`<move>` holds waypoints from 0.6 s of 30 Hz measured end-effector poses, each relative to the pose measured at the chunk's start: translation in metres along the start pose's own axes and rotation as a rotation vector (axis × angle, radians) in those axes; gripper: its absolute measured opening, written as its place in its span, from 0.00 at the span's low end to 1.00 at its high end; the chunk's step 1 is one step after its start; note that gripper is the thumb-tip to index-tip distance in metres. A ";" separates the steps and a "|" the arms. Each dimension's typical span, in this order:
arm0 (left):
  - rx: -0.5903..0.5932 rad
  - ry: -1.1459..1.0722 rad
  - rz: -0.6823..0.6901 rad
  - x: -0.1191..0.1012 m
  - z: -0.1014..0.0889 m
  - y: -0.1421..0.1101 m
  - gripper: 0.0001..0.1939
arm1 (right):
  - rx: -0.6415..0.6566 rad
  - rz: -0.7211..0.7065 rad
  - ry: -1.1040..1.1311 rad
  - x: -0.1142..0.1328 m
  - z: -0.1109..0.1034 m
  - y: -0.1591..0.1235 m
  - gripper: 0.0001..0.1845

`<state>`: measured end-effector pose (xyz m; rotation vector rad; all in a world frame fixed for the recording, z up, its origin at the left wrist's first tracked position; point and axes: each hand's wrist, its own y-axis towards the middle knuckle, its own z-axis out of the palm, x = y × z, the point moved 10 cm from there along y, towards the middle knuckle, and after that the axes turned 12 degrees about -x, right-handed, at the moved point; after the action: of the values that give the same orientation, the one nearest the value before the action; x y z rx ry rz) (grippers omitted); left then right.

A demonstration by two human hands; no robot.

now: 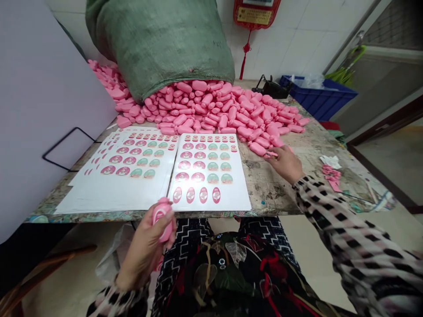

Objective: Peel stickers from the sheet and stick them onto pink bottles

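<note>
My left hand [147,242], low in front of the table edge, is closed around a pink plastic bottle-shaped piece [165,231]. An oval label with a white outline shows on that piece, partly behind my thumb. Over the table to the right, my right hand [287,164] has its fingertips closed on a pink plastic piece [271,154] at the near edge of a large pile of similar pieces [205,108]. My fingers partly cover it. Between my hands lies a sticker sheet [211,176] with rows of pink and green labels. More sticker sheets [122,189] overlap to its left.
A green woven sack [165,44] lies with its mouth over the pile. At the back right stand a black object [272,87] and a blue bin [324,97]. Pink scraps [330,174] and white tissue [330,161] lie at right. A pale panel [49,110] borders the left.
</note>
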<state>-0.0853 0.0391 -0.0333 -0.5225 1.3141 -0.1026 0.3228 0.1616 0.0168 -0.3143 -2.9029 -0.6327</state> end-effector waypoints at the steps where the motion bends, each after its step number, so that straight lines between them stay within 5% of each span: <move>1: -0.064 0.008 0.000 0.006 -0.019 -0.001 0.21 | 0.046 -0.019 -0.052 -0.008 0.009 0.008 0.23; 6: -0.380 0.107 -0.028 0.042 -0.125 -0.007 0.25 | 0.242 -0.175 -0.209 -0.022 0.042 0.018 0.25; 10: -0.477 0.324 -0.128 0.091 -0.189 -0.010 0.28 | 0.271 -0.295 -0.220 -0.008 0.043 0.006 0.24; 15: -0.593 0.454 -0.289 0.150 -0.239 -0.009 0.21 | 0.259 -0.289 -0.136 0.008 0.027 -0.009 0.22; 18: -0.565 0.614 -0.264 0.151 -0.249 0.003 0.16 | 0.177 -0.173 0.098 0.023 0.007 -0.018 0.25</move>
<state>-0.2791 -0.0896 -0.2088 -1.2141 1.8773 -0.1138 0.2954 0.1522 0.0078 -0.0097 -2.8845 -0.3974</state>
